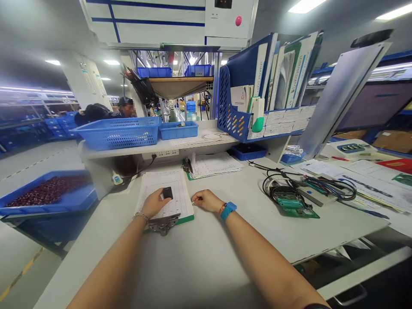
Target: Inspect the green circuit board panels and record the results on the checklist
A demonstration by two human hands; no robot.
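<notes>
My left hand point(154, 203) rests over the clipboard, thumb and fingers closed on a small flat black rectangular object point(167, 193). Under it lies a printed form point(178, 189) with a grid, held by the metal clip point(163, 225) on the side nearest me. The green edge of the clipboard point(186, 219) shows at its near right corner. Just right of the paper, my right hand point(206, 201) sits on the white table with its fingers curled and pinched together. Whatever is between those fingertips, if anything, is too small to name.
Coiled black cables and a green circuit board point(291, 204) lie on the right. More papers point(214, 165) lie under the shelf. On the shelf stand a blue basket point(122, 132) and a file rack point(236, 124). A blue bin point(77, 199) of dark red parts is at left.
</notes>
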